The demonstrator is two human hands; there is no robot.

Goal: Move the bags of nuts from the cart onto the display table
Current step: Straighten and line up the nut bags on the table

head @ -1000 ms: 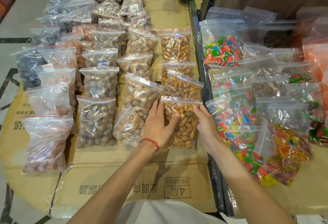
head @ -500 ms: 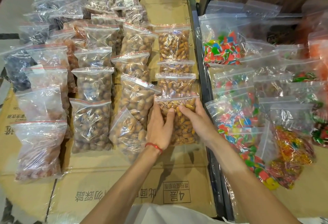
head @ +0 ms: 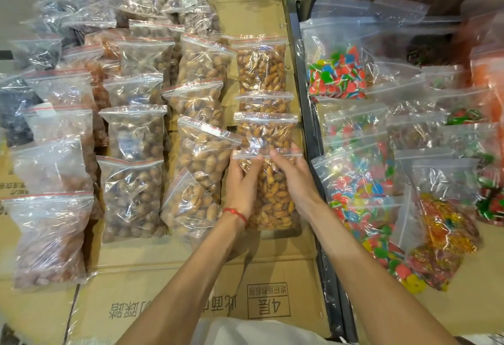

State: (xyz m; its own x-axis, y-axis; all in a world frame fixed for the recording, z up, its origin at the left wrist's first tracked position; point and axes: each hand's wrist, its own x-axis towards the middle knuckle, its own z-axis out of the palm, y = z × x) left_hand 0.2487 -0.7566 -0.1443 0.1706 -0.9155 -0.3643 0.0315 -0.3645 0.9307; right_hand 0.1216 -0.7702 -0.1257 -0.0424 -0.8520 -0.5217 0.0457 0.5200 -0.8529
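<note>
Left hand point(head: 242, 183), a red cord point(head: 236, 213) at its wrist, curls round the upper left edge of the almond bag point(head: 275, 205), with the thumb on the clear zip strip. A second ago it rested lower along the bag's side; it has since slid up to the top. To its left, rows of other nut bags point(head: 133, 137) lie on the cardboard-covered counter point(head: 272, 276). The almond bag lies flat at the near end of a column of almond bags point(head: 266, 129), its top strip touching the foot of the one above. The right hand point(head: 297, 181) has likewise moved up and pinches the top right edge. Further right, past a dark metal rail point(head: 313, 126), lie bags of coloured sweets point(head: 354, 181). The bag looks placed. The hands seem only to be squaring it, so letting go and fetching another should follow.
</note>
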